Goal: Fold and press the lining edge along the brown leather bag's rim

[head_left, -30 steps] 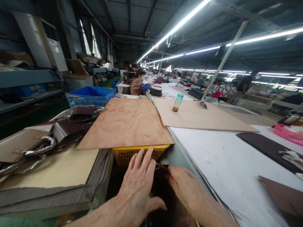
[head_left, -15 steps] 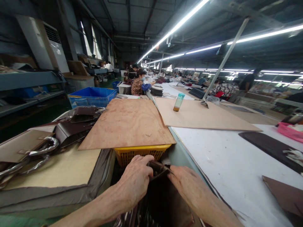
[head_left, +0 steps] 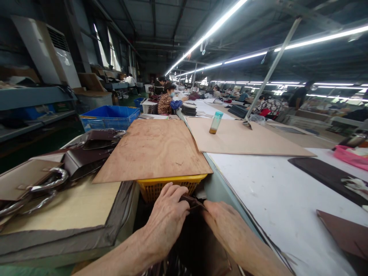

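Observation:
A dark brown piece (head_left: 205,245), leather-like, hangs low in front of me between my forearms. My left hand (head_left: 169,212) pinches its upper edge from the left, thumb and fingers closed on it. On the other side my right hand (head_left: 220,218) grips the same edge, its fingertips partly hidden behind the material. The brown rim between both hands looks folded together. Just beyond them is a yellow basket (head_left: 172,184) beneath a plywood board (head_left: 158,149).
Brown bag parts (head_left: 86,153) and a wrapped handle (head_left: 54,180) lie at left, before a blue bin (head_left: 110,117). At right, a white-covered table (head_left: 267,188) holds a cardboard sheet (head_left: 244,140) with a bottle (head_left: 215,122). A person (head_left: 165,101) sits farther back.
The opening of the brown piece between my hands has narrowed, its rim edges now closer together. My left hand has shifted slightly right and up. The camera view has moved slightly.

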Tool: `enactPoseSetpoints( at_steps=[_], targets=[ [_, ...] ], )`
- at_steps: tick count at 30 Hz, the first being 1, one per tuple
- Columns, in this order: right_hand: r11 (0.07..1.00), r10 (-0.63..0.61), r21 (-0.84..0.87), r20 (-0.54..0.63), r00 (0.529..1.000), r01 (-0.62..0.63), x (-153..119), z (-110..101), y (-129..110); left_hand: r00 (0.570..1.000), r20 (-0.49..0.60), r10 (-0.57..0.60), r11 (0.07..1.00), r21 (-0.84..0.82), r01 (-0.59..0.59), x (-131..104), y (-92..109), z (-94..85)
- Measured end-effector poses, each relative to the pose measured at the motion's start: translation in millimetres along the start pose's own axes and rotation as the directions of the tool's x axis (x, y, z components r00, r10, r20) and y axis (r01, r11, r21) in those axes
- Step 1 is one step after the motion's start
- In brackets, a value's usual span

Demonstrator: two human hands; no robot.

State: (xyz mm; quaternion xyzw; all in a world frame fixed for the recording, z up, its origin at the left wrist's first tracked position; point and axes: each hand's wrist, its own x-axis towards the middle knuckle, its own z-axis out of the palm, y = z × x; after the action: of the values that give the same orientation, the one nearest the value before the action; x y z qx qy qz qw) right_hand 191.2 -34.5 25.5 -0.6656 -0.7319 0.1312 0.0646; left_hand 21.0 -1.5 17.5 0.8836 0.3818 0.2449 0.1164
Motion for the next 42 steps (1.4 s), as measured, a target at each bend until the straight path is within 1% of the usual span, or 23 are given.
enactPoseSetpoints(
  at_steps=[3,5,8,11,12,14,15,17,19,21,25,28,31,35,39,42],
  targets=[
    [0.999,0.003,-0.041,0.009,1.000,-0.003,-2.0,-5.1,-2.3,0.999,-0.004,-0.035,0.996,-0.085,0.035,-1.8,-1.9,2.3],
    [1.000,-0.014,0.004,0.040,0.999,0.014,-5.8,-14.0,-5.9,0.997,-0.016,-0.070,0.984,-0.167,0.066,-1.5,-2.5,-0.8],
    [0.986,-0.023,0.164,0.121,0.992,0.003,-11.9,-31.5,-10.0,0.993,0.003,-0.116,0.949,-0.294,0.111,3.4,-2.8,-14.0],
    [0.927,-0.069,0.375,0.251,0.966,-0.031,-10.9,-41.1,-5.1,0.986,0.101,-0.130,0.932,-0.327,0.156,9.4,-3.0,-27.9],
    [0.901,-0.095,0.432,0.295,0.951,-0.044,-8.5,-40.3,-1.5,0.981,0.134,-0.140,0.931,-0.319,0.177,10.5,-3.6,-29.8],
    [0.859,-0.143,0.508,0.366,0.920,-0.069,-2.6,-32.7,6.8,0.970,0.182,-0.164,0.928,-0.306,0.214,10.4,-6.2,-27.8],
    [0.843,-0.158,0.532,0.385,0.909,-0.079,0.1,-26.7,10.6,0.964,0.200,-0.176,0.923,-0.307,0.232,9.5,-8.3,-24.2],
    [0.822,-0.169,0.562,0.397,0.902,-0.093,3.4,-13.9,15.8,0.956,0.220,-0.195,0.911,-0.319,0.260,7.2,-13.5,-14.4],
    [0.812,-0.165,0.573,0.403,0.900,-0.107,3.8,-4.4,17.5,0.954,0.223,-0.202,0.901,-0.339,0.271,5.5,-18.6,-5.3],
    [0.821,-0.149,0.560,0.397,0.906,-0.111,2.9,-0.8,16.9,0.957,0.205,-0.205,0.896,-0.355,0.268,5.4,-22.1,0.4],
    [0.842,-0.118,0.526,0.390,0.913,-0.116,3.5,-4.6,15.7,0.952,0.193,-0.237,0.873,-0.388,0.296,7.5,-24.1,5.0],
    [0.842,-0.112,0.524,0.398,0.911,-0.126,4.6,-6.4,16.5,0.942,0.179,-0.284,0.845,-0.417,0.334,8.6,-24.5,8.8],
    [0.835,-0.121,0.537,0.392,0.912,-0.120,3.3,-5.1,17.1,0.938,0.178,-0.298,0.836,-0.424,0.347,9.7,-25.0,13.1],
    [0.822,-0.128,0.554,0.406,0.905,-0.132,0.3,-2.9,17.8,0.939,0.191,-0.285,0.850,-0.403,0.339,12.4,-24.1,14.5],
    [0.839,-0.135,0.534,0.381,0.915,-0.099,-2.3,-2.6,18.2,0.928,0.220,-0.301,0.849,-0.381,0.366,14.5,-22.4,13.0],
    [0.891,-0.063,0.441,0.352,0.934,-0.106,-4.8,-2.4,16.5,0.928,0.233,-0.291,0.845,-0.393,0.364,14.2,-22.9,14.9]
  ],
)
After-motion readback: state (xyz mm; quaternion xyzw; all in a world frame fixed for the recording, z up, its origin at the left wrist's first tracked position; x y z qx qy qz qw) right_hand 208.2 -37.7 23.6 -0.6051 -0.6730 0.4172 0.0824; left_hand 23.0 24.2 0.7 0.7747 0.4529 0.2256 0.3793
